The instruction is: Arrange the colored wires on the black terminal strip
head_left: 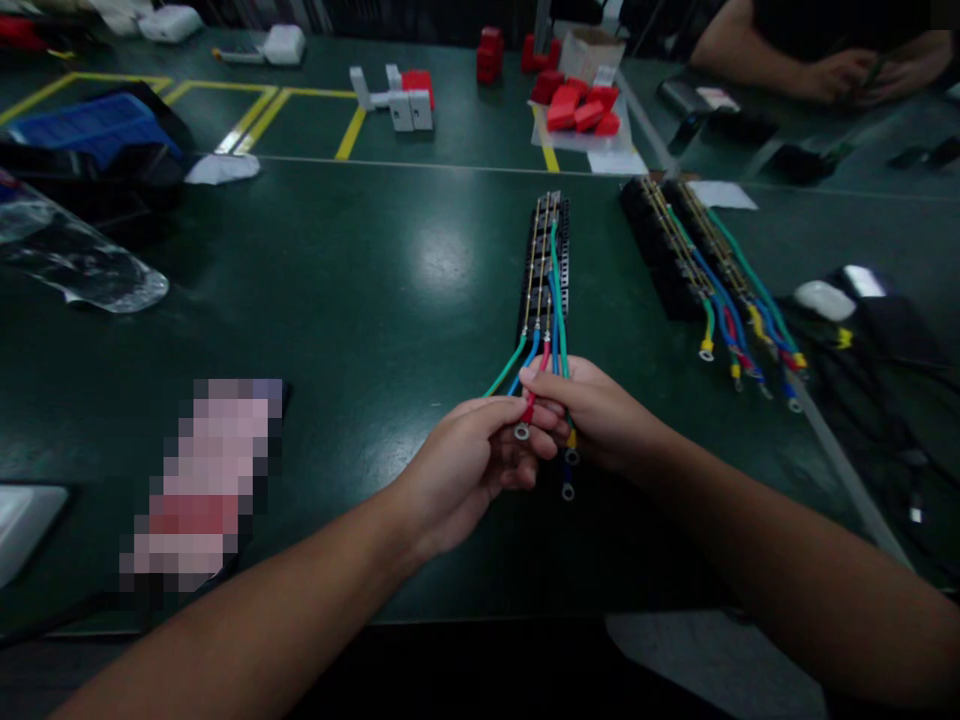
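A long black socket strip (541, 265) with bare brass rails lies on the green table, pointing away from me. Green, blue and red wires come off its near end. My left hand (480, 460) pinches the red wire (545, 352) close to its ring terminal (522, 432). On the same wire, a little higher, my right hand (592, 405) is closed with thumb and fingers. Two more ring terminals, one with a yellow sleeve (572, 440) and one with a blue sleeve (568, 475), hang below my right hand. Parts of the other wires are hidden behind my fingers.
Two similar wired strips (667, 240) lie to the right. A blurred-out phone-like object (210, 480) is at left, near clear plastic wrap (90, 250) and a blue bin (97, 130). Red parts (581, 105) sit at the back; a person's hands (855, 75) are at far right.
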{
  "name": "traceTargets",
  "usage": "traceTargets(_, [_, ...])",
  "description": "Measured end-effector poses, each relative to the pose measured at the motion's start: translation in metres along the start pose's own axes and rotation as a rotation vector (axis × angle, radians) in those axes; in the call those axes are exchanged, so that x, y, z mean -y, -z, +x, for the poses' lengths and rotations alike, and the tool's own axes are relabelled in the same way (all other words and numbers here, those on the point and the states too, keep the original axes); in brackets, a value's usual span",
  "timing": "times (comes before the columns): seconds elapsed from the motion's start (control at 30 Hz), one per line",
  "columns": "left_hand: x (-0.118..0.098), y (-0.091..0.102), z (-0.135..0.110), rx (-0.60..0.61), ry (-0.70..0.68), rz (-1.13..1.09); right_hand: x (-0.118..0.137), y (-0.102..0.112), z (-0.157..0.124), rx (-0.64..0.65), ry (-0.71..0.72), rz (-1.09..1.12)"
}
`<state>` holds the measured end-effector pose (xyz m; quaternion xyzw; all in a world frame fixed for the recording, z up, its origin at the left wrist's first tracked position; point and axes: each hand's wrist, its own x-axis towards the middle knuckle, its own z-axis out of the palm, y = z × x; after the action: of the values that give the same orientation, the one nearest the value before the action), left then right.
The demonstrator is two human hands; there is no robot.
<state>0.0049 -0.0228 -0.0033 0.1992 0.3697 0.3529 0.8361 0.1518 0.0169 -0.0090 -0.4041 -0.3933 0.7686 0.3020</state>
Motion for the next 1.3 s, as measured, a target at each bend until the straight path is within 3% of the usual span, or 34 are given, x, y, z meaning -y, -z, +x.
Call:
traceTargets(0.63, [-0.0034,-0.0001,0.0027,0.027,0.076,-0.085,0.0008,0.0015,0.0001,0.006,-0.010,-0.001])
traceTargets(1.3, [-0.0024,0.0003,0.0027,0.049,0.038,-0.085,-0.0004,0.0054,0.0004,0.014,-0.036,0.066])
